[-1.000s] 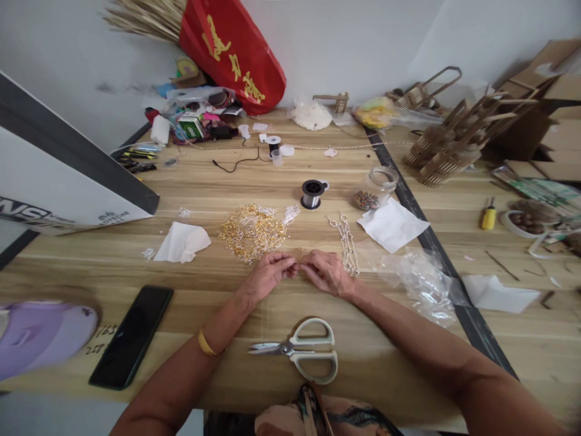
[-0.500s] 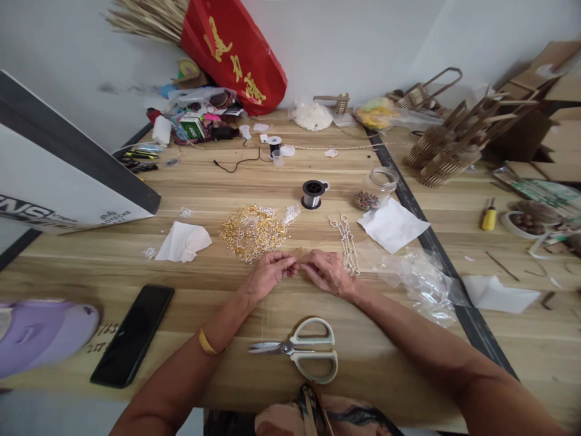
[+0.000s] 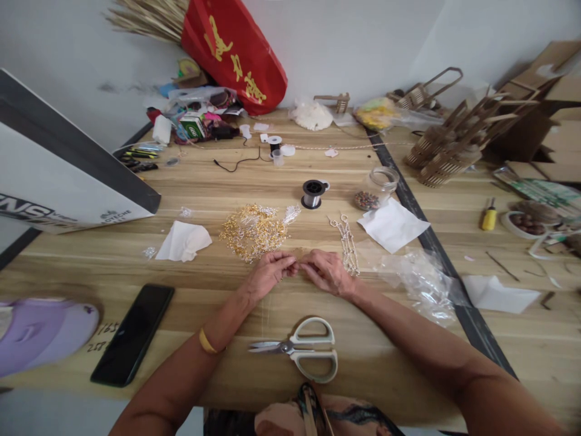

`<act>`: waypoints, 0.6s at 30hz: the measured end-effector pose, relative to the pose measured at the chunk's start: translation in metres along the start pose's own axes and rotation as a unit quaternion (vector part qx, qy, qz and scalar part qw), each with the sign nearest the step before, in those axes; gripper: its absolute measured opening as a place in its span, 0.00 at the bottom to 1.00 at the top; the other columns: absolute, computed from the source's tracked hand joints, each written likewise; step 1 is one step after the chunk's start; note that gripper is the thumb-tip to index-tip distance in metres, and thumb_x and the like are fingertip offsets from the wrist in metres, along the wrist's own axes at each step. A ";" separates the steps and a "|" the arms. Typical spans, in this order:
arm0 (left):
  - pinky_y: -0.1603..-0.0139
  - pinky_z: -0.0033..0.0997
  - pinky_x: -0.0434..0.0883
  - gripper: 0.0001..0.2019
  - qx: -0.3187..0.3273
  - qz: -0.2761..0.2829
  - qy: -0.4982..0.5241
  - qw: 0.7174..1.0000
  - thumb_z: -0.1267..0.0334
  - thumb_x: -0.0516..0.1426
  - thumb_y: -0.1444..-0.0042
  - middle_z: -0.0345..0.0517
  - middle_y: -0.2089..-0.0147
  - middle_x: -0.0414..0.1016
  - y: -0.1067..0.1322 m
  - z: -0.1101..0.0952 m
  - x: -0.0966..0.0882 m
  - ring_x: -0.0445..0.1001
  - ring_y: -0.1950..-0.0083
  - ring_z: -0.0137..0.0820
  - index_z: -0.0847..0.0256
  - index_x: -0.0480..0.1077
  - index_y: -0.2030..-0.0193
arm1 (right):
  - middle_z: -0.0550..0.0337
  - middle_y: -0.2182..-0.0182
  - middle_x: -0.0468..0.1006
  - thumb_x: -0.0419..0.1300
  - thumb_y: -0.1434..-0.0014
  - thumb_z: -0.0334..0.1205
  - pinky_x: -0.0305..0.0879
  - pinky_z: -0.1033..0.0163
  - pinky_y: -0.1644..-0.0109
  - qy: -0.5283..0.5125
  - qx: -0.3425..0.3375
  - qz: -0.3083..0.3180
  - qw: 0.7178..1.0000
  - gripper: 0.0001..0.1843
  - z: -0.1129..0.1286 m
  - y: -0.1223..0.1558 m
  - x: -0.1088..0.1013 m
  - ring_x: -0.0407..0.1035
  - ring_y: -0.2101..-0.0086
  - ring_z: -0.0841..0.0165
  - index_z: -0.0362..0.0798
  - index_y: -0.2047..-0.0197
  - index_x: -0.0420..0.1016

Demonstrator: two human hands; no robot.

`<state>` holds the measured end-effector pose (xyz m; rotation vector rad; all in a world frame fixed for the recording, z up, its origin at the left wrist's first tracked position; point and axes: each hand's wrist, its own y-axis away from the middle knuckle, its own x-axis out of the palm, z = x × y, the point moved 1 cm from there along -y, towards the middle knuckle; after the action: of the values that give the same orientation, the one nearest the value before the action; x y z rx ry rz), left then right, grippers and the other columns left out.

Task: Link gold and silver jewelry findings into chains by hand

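Fingertips together, my left hand (image 3: 272, 270) and my right hand (image 3: 327, 270) pinch something very small between them over the table. A thin, clear thread (image 3: 265, 315) trails down from below my left hand toward the scissors. What my right fingers grip is too fine to make out. Just beyond my left hand lies a heap of gold and silver beaded strands (image 3: 254, 233). Several silver beaded chains (image 3: 347, 242) lie beside my right hand. White-handled scissors (image 3: 297, 349) rest on the near side, blades pointing left.
A wire spool (image 3: 313, 195) stands behind the hands, with a glass jar of beads (image 3: 376, 189) to its right. Clear plastic bags (image 3: 424, 281) and white paper (image 3: 394, 224) lie right. A black phone (image 3: 132, 335) and folded paper (image 3: 184, 241) lie left.
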<state>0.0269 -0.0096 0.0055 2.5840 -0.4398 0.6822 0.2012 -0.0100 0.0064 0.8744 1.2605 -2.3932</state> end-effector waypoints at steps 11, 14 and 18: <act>0.68 0.26 0.68 0.10 -0.004 -0.003 -0.001 1.000 0.64 0.67 0.60 0.45 0.75 0.75 0.000 0.000 0.001 0.72 0.73 0.26 0.68 0.75 0.72 | 0.60 0.73 0.72 0.52 0.36 0.35 0.63 0.67 0.70 0.004 0.007 0.004 1.000 0.04 -0.002 0.002 0.002 0.66 0.74 0.72 0.46 0.61 0.66; 0.68 0.26 0.68 0.10 -0.002 0.001 -0.003 1.000 0.64 0.67 0.59 0.46 0.75 0.76 0.000 0.001 0.001 0.72 0.72 0.26 0.69 0.75 0.72 | 0.59 0.72 0.72 0.51 0.36 0.35 0.63 0.67 0.70 0.002 0.015 0.012 1.000 0.04 -0.001 0.001 0.001 0.67 0.73 0.72 0.46 0.60 0.67; 0.68 0.26 0.68 0.10 -0.001 0.002 -0.006 1.000 0.64 0.67 0.59 0.46 0.74 0.75 0.000 0.001 0.001 0.72 0.72 0.26 0.69 0.75 0.72 | 0.59 0.73 0.73 0.52 0.36 0.35 0.63 0.67 0.70 0.000 0.011 0.011 1.000 0.04 -0.001 0.001 0.001 0.67 0.74 0.72 0.45 0.60 0.67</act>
<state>0.0280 -0.0103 0.0056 2.5876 -0.4490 0.6669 0.2016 -0.0100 0.0049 0.8909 1.2214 -2.3937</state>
